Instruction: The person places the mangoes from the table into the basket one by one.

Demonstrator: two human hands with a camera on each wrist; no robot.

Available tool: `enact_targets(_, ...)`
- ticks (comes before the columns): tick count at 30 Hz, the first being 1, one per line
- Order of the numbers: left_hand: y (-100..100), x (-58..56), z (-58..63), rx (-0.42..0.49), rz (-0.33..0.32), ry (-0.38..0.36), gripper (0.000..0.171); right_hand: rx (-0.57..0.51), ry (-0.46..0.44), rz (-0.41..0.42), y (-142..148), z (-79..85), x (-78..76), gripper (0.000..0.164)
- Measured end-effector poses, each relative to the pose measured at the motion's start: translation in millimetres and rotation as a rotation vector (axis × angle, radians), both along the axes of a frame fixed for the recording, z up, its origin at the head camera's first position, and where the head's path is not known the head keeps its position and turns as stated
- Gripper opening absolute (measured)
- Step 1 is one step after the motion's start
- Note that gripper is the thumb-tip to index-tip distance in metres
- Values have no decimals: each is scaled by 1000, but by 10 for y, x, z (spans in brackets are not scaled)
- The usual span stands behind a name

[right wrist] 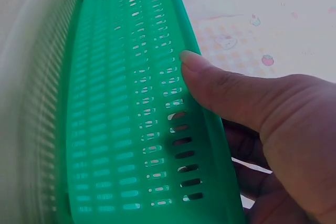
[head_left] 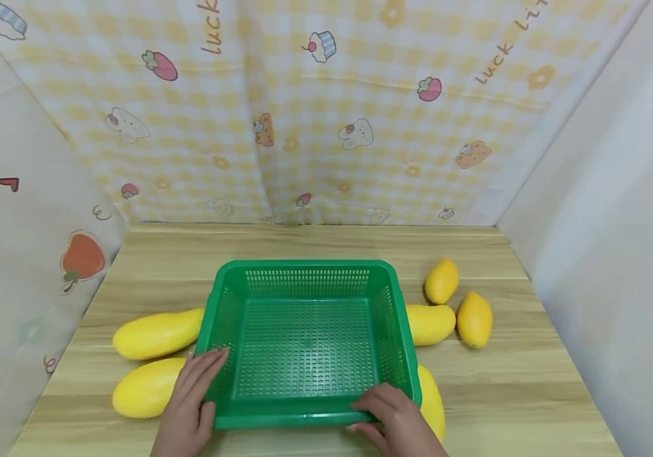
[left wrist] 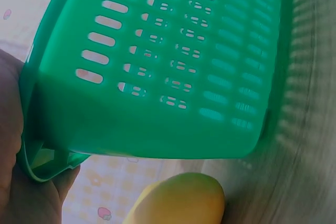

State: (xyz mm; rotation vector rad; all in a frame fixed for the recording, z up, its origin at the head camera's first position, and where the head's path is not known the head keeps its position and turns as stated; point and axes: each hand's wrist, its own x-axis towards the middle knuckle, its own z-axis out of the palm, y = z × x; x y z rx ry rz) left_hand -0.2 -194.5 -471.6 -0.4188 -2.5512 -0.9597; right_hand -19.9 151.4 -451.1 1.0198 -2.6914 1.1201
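A green plastic basket (head_left: 307, 346) with slotted walls stands on the wooden table, and its inside holds nothing. At its front left corner my left hand (head_left: 187, 401) grips the rim, fingers over the left edge and thumb near the front. The right hand (head_left: 397, 416) pinches the front rim near the right corner. Its thumb (right wrist: 210, 77) presses the outer wall and its fingers reach over the rim. In the left wrist view, a rounded yellow fruit (left wrist: 181, 200) lies just past the basket's corner.
Two long yellow fruits (head_left: 155, 334) lie left of the basket. On the right are two small mangoes (head_left: 441, 281), a long yellow fruit (head_left: 431, 324) and another (head_left: 431, 403), the last two partly hidden by the basket. A checked cloth (head_left: 315, 171) hangs behind the table (head_left: 509, 393).
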Motion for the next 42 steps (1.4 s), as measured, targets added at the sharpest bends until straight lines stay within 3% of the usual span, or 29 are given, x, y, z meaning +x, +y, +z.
enact_targets(9,33,100,-41,129,-20,30,82,-12,33,25,36,-52,116,17)
enact_targets(15,12,97,-36,114,-44,21,86,-27,32,-21,26,-92,173,16)
enact_targets(21,32,98,-89,111,-57,105,76,-8,3,-35,73,-43,160,9)
enact_targets(24,49,133,-106,130,-39,158,59,25,28,-96,152,51,122,10)
enact_targets(27,20,170,-72,137,-5,250,38,37,71,-230,232,150,62,17)
enact_targets(29,-40,185,-45,140,9,320,34,20,91,-323,291,204,36,24)
enact_targets(31,-145,184,-13,87,40,359,38,9,79,-422,340,240,18,26)
enact_targets(34,-361,157,11,-43,88,346,43,19,52,-544,394,260,-4,21)
enact_targets(38,-649,93,11,-256,134,247,59,95,-33,-641,418,251,-34,9)
enact_targets(42,-813,22,-9,-365,106,140,72,169,-136,-656,406,208,-77,22)
